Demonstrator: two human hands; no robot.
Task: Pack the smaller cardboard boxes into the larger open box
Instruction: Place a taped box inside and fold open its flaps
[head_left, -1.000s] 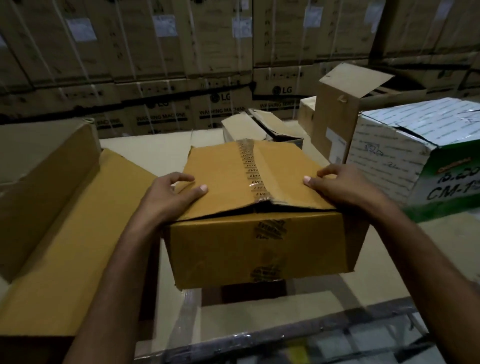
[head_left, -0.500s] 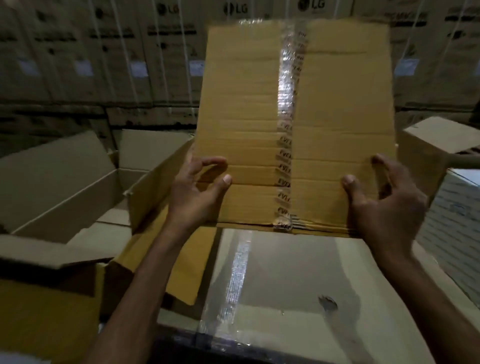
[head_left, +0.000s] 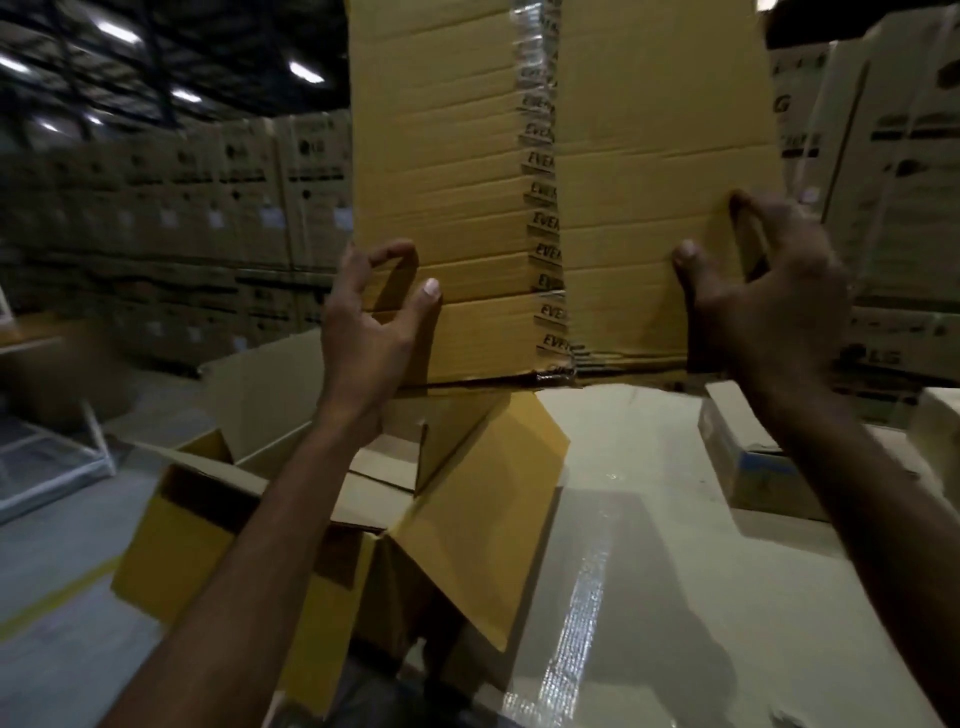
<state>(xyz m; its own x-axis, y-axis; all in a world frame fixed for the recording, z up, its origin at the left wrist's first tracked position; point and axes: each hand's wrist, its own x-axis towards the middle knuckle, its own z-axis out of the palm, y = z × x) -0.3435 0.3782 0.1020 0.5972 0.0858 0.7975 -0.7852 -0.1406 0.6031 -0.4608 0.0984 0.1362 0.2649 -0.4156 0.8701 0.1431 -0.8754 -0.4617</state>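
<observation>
Stacked cartons (head_left: 156, 208) line the warehouse. The smaller box (head_left: 452, 182) is held aloft; the left hand (head_left: 369, 332) and right hand (head_left: 769, 301) each curl round a side edge, thumb on the near face. Step in hand: transfer. The next move likely calls for lowering it into the larger open box (head_left: 270, 400), clear of the flaps.

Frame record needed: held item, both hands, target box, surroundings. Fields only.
held item: smaller cardboard box, raised, taped face toward the camera
tape: printed strip down the middle of that face
left hand: grips the box's left edge, thumb on the face
right hand: grips the right edge, thumb on the face
target: larger open box, below-left, flaps open
under right arm: pale taped carton
background: stacked cartons
</observation>
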